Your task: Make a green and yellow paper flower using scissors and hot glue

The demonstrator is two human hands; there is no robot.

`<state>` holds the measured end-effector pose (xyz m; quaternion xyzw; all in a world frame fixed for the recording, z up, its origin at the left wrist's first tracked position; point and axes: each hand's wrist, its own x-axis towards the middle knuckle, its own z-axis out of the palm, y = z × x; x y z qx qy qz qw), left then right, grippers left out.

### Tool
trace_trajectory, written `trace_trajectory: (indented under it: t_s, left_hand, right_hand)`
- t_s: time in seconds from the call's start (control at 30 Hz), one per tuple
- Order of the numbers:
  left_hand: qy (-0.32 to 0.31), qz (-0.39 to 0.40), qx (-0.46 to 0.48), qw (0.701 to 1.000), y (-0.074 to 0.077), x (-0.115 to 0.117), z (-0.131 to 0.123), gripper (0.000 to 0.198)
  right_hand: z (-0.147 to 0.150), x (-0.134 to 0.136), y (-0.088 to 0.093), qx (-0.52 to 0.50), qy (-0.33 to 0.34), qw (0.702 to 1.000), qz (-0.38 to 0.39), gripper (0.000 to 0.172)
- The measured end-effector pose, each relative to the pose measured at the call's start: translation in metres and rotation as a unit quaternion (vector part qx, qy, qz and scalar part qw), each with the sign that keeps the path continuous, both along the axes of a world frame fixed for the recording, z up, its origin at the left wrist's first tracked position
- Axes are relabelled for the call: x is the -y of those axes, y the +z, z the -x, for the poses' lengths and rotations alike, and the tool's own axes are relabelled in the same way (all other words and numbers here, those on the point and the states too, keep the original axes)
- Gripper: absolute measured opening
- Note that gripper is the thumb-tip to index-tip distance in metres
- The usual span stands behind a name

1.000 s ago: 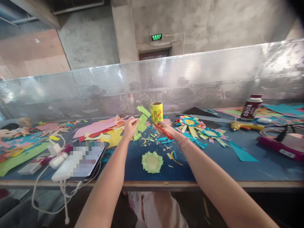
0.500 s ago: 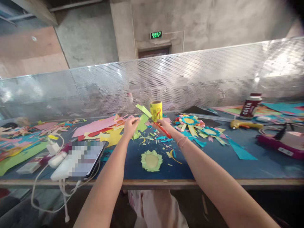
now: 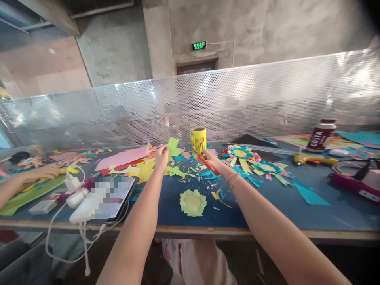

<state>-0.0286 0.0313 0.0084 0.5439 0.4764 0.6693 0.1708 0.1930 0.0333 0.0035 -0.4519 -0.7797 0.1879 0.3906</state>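
Between the fingers of my left hand (image 3: pixel 162 157) is a piece of light green paper (image 3: pixel 173 146), held up over the table. My right hand (image 3: pixel 211 159) is closed around red-handled scissors (image 3: pixel 207 162), whose blades point up and left, apart from the paper. Just behind the scissors stands a yellow tape roll (image 3: pixel 198 139). Under both hands lie small paper scraps (image 3: pixel 190 174) and a loose light green strip (image 3: pixel 175 171). Nearer to me, a round light green paper flower (image 3: pixel 192 202) lies flat on the table.
Another person's hand (image 3: pixel 49 171) reaches in at left. A phone (image 3: pixel 118 196) with chargers and cables lies left of my arm. To the right are paper flowers (image 3: pixel 241 152), a yellow glue gun (image 3: pixel 314 159) and a dark red bottle (image 3: pixel 322 134). A perforated metal screen (image 3: pixel 255 95) stands behind.
The scissors have come away from the green paper, and a strip of it now lies on the table. The other person's hand has entered at left. The view has shifted slightly.
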Motion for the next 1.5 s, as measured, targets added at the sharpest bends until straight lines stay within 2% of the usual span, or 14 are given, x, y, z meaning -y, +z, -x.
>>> trace_trajectory:
  t_s: [0.23, 0.53, 0.73, 1.0, 1.23, 1.5]
  left_hand:
    - [0.013, -0.016, 0.03, 0.999, 0.005, 0.005, -0.003, 0.012]
    - [0.084, -0.007, 0.085, 0.993, -0.001, 0.001, 0.006, 0.007]
    - [0.022, 0.002, 0.074, 0.997, 0.001, 0.003, -0.001, 0.01]
    - [-0.073, 0.006, 0.136, 0.988, -0.004, -0.001, -0.007, 0.017]
    - [-0.068, -0.006, 0.037, 0.997, -0.004, 0.002, -0.01, 0.017]
    - [-0.057, -0.007, 0.026, 0.998, -0.005, 0.001, -0.011, 0.017]
  right_hand:
    - [0.003, 0.007, -0.002, 0.064, 0.066, 0.995, 0.032, 0.045]
    - [0.003, 0.006, -0.002, 0.067, 0.061, 0.996, 0.015, 0.045]
    - [0.004, 0.004, -0.004, 0.061, 0.064, 0.994, 0.057, 0.045]
    - [0.007, 0.009, 0.0, 0.04, 0.07, 0.994, 0.069, 0.043]
    - [0.01, 0.016, 0.004, 0.032, 0.086, 0.992, 0.084, 0.039]
    - [0.011, 0.017, 0.003, 0.017, 0.085, 0.992, 0.086, 0.04]
